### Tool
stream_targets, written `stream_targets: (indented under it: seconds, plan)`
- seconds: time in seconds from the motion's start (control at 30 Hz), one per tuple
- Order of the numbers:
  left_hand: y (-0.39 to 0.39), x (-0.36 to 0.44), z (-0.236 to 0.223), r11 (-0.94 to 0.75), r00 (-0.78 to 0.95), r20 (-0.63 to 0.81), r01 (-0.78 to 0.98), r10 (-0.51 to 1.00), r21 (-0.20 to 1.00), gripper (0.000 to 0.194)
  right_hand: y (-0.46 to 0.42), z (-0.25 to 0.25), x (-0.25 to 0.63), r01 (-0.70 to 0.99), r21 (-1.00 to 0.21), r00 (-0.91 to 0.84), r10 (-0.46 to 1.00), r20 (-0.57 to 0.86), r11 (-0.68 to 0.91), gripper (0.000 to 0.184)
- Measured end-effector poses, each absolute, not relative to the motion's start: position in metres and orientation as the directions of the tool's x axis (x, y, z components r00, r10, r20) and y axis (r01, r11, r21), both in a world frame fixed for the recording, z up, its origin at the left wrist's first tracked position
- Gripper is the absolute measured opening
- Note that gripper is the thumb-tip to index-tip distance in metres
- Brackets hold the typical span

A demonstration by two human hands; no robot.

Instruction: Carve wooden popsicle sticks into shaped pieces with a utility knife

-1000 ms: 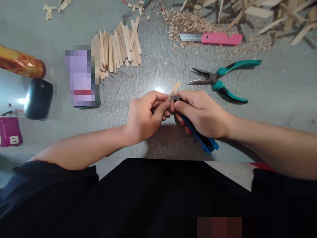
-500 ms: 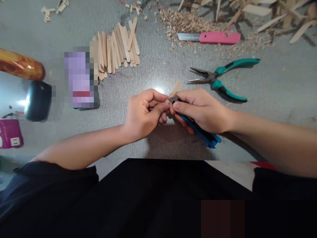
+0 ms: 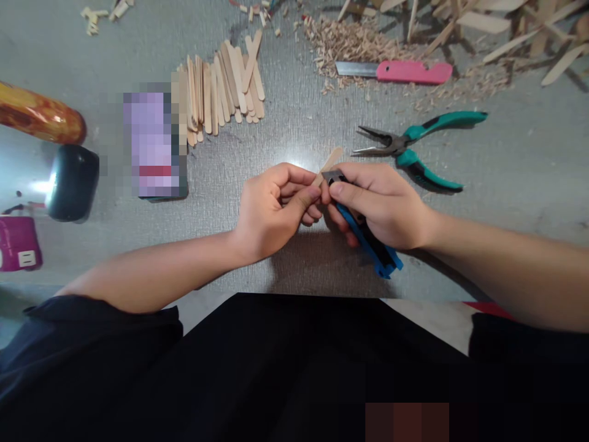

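Between the thumb and fingers of my left hand [image 3: 276, 209], a wooden craft stick [image 3: 332, 159] is pinched near its lower end, its rounded end pointing up and to the right. My right hand [image 3: 381, 202] is wrapped round a blue and black utility knife [image 3: 365, 236], with the thumb pressed near its metal head. That head lies close beside the stick's right edge; whether it touches is hard to tell. Part of the knife's handle is hidden by my fingers. Both hands are just above the grey table [image 3: 294, 270].
Several craft sticks [image 3: 225, 86] lie in a row behind my left hand, beside a blurred purple box [image 3: 150, 135]. Teal-handled pliers [image 3: 427, 144] lie open behind my right hand. Farther back are a pink cutter [image 3: 411, 72], wood shavings [image 3: 354, 46] and piled stick pieces [image 3: 488, 23].
The knife's head has gone from lying across the stick to just right of it, and its handle has tilted slightly steeper. My left hand keeps its pinch. The whole view has shifted slightly.
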State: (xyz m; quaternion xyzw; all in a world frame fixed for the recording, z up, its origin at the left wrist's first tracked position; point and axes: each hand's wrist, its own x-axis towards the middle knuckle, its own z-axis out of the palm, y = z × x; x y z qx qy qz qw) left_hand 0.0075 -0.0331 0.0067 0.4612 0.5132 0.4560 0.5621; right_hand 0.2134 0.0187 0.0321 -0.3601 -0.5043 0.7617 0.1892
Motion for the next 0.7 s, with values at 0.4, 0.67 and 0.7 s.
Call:
stream_targets:
  seconds: [0.4, 0.67, 0.7]
  plan:
    - [-0.0292, 0.0094, 0.0097, 0.17, 0.051, -0.167, -0.073, 0.985, 0.983, 0.027, 0.0179, 0.0315, 0.2137, 0.101, -0.913, -0.656, 0.663, -0.36, -0.396, 0.023]
    - [-0.0305, 0.0079, 0.0057, 0.168, 0.057, -0.167, -0.014, 0.984, 0.986, 0.028, 0.0195, 0.032, 0.2146, 0.155, -0.91, -0.651, 0.654, -0.387, -0.384, 0.026]
    - [-0.0309, 0.0074, 0.0049, 0.166, 0.055, -0.165, -0.015, 0.985, 0.986, 0.029, 0.0194, 0.0317, 0.2146, 0.157, -0.911, -0.652, 0.653, -0.385, -0.381, 0.026]
